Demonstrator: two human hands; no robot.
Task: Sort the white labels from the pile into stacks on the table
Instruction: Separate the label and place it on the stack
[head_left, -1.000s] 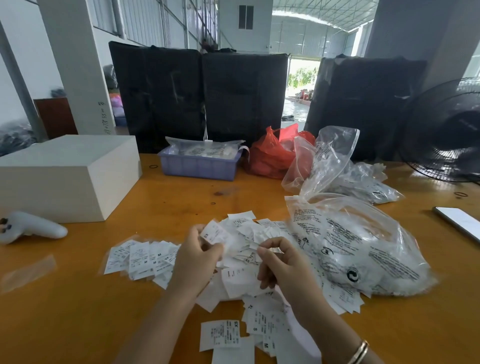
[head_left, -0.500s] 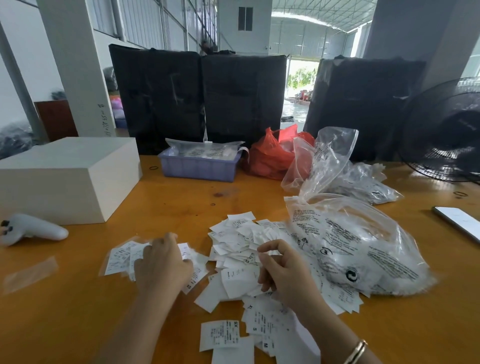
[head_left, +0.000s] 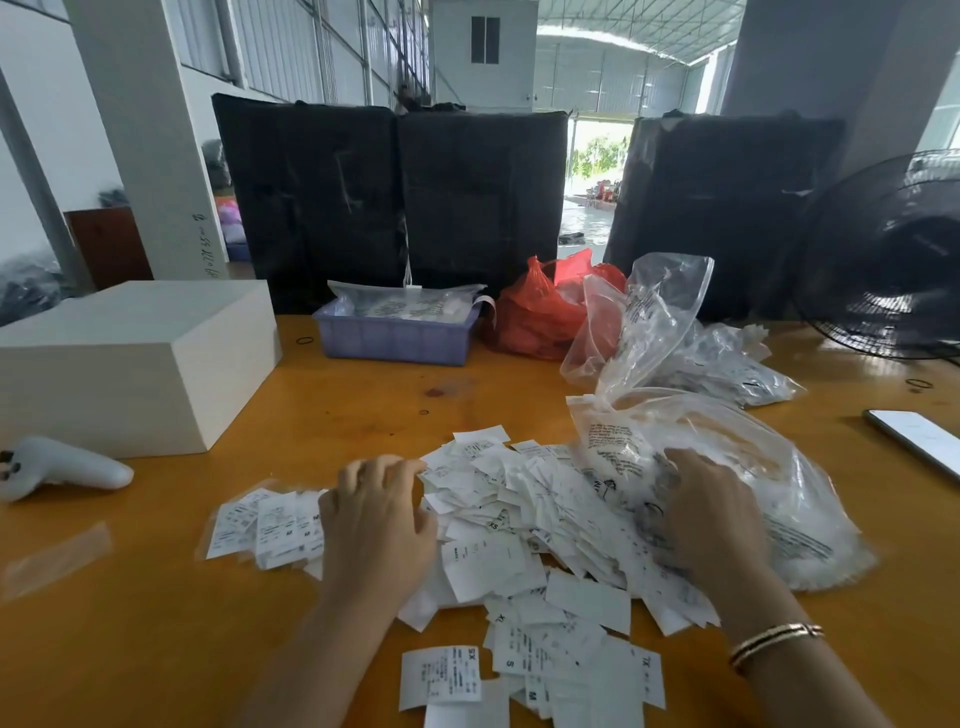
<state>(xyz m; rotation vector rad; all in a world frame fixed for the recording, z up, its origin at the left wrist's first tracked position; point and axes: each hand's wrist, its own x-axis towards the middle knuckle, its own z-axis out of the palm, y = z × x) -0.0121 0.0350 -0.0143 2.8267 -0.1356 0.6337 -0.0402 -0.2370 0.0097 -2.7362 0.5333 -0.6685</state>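
Head view: on the desk (head_left: 156, 649), a stack (head_left: 265, 525) of labels lies at left. Beside it the left hand (head_left: 379, 525) rests on the pile (head_left: 524, 530), fingers loosely spread. Further right, the right hand (head_left: 711, 519) presses flat on a clear bag (head_left: 769, 478), fingers apart.

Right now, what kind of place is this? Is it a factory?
Probably a clothing warehouse or packing workshop. Big black wrapped bales stand behind the table, under a high metal roof, and size labels marked S, M and XS lie in a pile, with more in clear bags.
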